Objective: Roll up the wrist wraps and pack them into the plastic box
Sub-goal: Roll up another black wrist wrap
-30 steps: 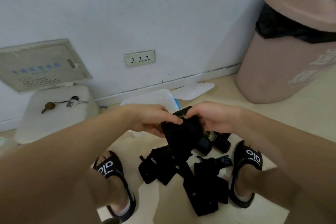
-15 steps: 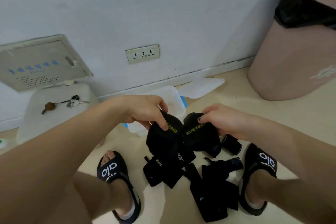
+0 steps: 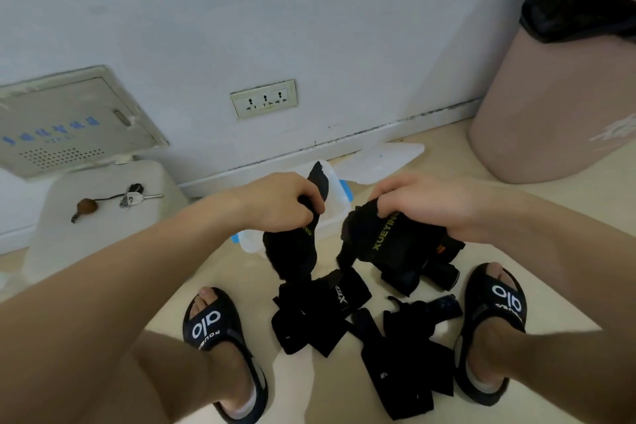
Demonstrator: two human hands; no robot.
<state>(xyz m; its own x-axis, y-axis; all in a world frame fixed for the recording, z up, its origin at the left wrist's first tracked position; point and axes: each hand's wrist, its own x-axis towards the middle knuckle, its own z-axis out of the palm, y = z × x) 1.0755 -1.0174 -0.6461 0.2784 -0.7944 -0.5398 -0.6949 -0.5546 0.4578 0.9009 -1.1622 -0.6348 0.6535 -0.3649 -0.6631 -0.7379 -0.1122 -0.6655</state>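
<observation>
A pale blue-grey painted wall [image 3: 309,10] fills the upper part of the view and meets a glossy cream floor [image 3: 568,224] along a white skirting board [image 3: 378,139] with a dark, grimy seam. A cream triple wall socket [image 3: 264,99] sits low on the wall near the middle. To its left hangs an off-white metal panel box with blue lettering and small vent holes [image 3: 69,124]. Below that box stands a white plastic stool [image 3: 96,217], and on its top lie a set of keys with a brown bead [image 3: 113,201]. At the far right edge stands a tall pink plastic bin lined with a black bag [image 3: 568,96]. The light is soft and even.
</observation>
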